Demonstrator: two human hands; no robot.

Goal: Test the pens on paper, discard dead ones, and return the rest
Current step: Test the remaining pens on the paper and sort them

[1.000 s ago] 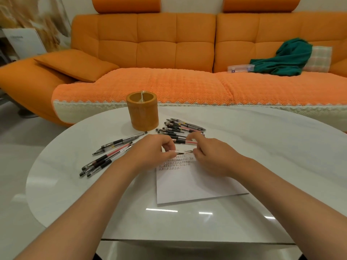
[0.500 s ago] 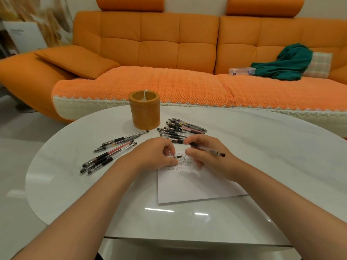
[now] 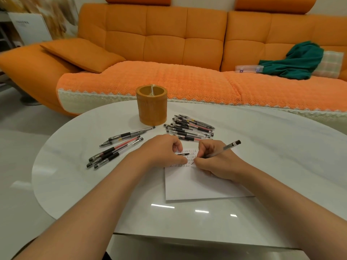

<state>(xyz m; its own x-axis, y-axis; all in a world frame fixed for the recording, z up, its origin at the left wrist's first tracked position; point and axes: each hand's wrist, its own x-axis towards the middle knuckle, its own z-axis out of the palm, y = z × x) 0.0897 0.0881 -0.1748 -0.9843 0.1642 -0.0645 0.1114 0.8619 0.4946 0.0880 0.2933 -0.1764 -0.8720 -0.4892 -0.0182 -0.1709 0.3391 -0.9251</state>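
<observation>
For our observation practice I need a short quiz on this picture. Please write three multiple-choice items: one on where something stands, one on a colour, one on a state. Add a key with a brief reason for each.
1. The pen holder stands:
A. on the paper
B. on the table, near the loose pens
C. on the sofa

2. The cloth lying on the sofa is:
A. green
B. blue
C. white

3. The right hand:
A. lies flat and open
B. grips a pen with its tip at the paper
C. holds the pen holder

Key:
1 B: its base rests on the white tabletop.
2 A: it shows dark green against the orange seat.
3 B: the fingers curl round the barrel at the written marks.
</observation>
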